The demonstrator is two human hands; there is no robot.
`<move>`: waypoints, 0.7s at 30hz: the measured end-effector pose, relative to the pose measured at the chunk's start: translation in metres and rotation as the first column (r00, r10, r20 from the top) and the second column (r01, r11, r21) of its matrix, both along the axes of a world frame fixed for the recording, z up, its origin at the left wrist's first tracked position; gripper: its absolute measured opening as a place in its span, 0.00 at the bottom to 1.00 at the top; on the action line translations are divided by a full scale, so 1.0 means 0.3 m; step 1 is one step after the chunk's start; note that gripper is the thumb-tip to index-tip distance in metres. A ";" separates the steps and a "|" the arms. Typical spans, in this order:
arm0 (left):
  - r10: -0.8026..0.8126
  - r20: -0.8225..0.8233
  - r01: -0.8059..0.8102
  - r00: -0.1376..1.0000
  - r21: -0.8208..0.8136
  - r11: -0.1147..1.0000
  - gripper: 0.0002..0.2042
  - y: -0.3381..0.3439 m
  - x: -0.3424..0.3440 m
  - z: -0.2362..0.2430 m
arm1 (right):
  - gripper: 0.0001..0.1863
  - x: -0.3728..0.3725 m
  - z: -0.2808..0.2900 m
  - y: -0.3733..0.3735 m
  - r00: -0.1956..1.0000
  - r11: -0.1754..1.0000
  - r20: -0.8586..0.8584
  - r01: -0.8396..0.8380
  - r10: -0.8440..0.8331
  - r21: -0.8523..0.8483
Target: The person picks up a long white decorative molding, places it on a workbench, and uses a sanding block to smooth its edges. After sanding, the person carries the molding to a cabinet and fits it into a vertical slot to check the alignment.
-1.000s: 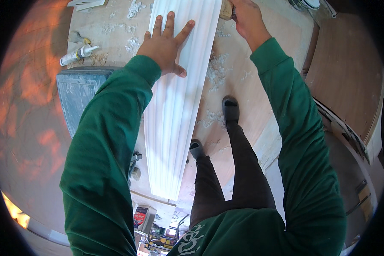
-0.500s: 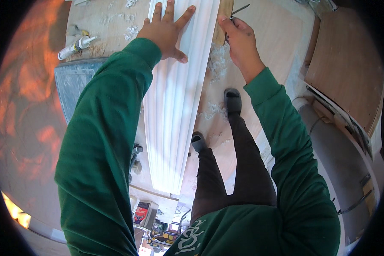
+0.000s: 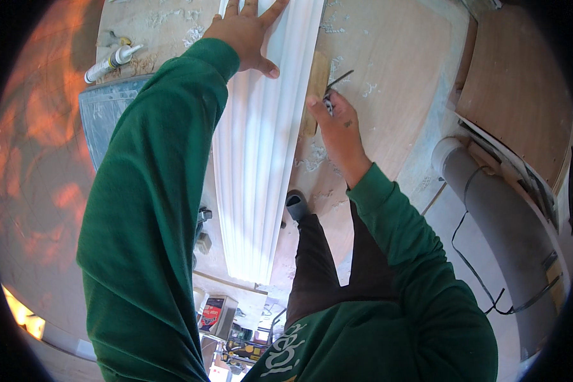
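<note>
A long white fluted moulding (image 3: pixel 261 159) runs from the top of the view down toward my body. My left hand (image 3: pixel 240 39) lies flat on its upper part, fingers spread, the fingertips cut off by the top edge. Against the moulding's right edge is a wooden hand plane (image 3: pixel 318 71), its pale block long and narrow. My right hand (image 3: pixel 340 127) grips the plane from the right, thumb toward the moulding. A thin dark metal piece sticks up from beside the fingers. Much of the plane is hidden by the hand and the moulding.
White curled shavings (image 3: pixel 312 162) litter the wooden board (image 3: pixel 401 83) beneath. A sealant tube (image 3: pixel 113 63) and a blue-grey case (image 3: pixel 108 108) lie at the left. Right of me are a grey roll (image 3: pixel 490 216) with a black cord and a brown panel (image 3: pixel 516 95). Tools crowd the bottom.
My right hand has drawn the plane along the moulding's edge toward my body. My left hand has shifted slightly up the moulding, staying flat on it.
</note>
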State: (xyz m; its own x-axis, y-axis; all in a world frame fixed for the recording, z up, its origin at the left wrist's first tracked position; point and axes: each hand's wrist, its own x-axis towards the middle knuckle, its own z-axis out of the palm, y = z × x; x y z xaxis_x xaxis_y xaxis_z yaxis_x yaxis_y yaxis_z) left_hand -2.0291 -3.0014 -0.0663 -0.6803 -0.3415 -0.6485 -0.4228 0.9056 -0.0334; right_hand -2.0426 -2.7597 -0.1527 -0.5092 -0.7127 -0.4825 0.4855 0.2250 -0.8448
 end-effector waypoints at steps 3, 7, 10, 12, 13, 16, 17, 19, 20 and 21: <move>-0.116 -0.291 0.042 0.950 -0.250 0.967 0.66 -0.043 0.125 -0.160 | 0.21 0.087 0.004 0.050 0.995 0.995 -0.057 -0.084 0.087 0.054; 0.006 0.003 -0.006 1.000 0.000 1.000 0.71 -0.002 0.000 -0.004 | 0.22 0.192 -0.009 0.174 0.986 0.987 -0.117 -0.104 0.118 0.120; 0.016 0.014 -0.016 1.000 -0.001 1.000 0.70 -0.009 0.011 0.011 | 0.23 0.370 -0.010 0.303 0.996 0.991 -0.045 -0.072 0.077 0.110; 0.008 0.011 -0.008 1.000 0.005 1.000 0.70 -0.007 0.005 0.002 | 0.23 0.471 0.025 0.435 0.978 0.946 0.033 -0.208 0.206 0.249; 0.009 0.014 -0.009 1.000 -0.002 1.000 0.70 -0.008 0.008 0.007 | 0.23 0.523 0.032 0.505 0.973 0.937 0.108 -0.226 0.204 0.266; -0.001 0.005 0.001 1.000 -0.008 1.000 0.70 0.000 0.008 0.002 | 0.23 0.570 0.026 0.641 0.957 0.921 0.246 -0.230 0.156 0.314; -0.005 -0.007 0.005 1.000 -0.010 1.000 0.70 -0.004 0.012 -0.006 | 0.22 0.542 0.021 0.636 0.963 0.924 0.235 -0.202 0.129 0.324; -0.014 -0.024 0.014 1.000 -0.019 1.000 0.71 -0.011 0.023 -0.015 | 0.22 0.461 -0.004 0.590 0.966 0.940 0.250 -0.145 0.066 0.310; -0.022 -0.031 0.022 0.999 -0.021 1.000 0.71 -0.012 0.028 -0.021 | 0.22 0.403 -0.027 0.544 0.981 0.947 0.176 -0.134 0.084 0.291; -0.031 -0.034 0.030 0.999 -0.035 0.999 0.71 -0.015 0.032 -0.006 | 0.22 0.329 -0.006 0.465 0.989 0.949 0.099 -0.131 0.107 0.286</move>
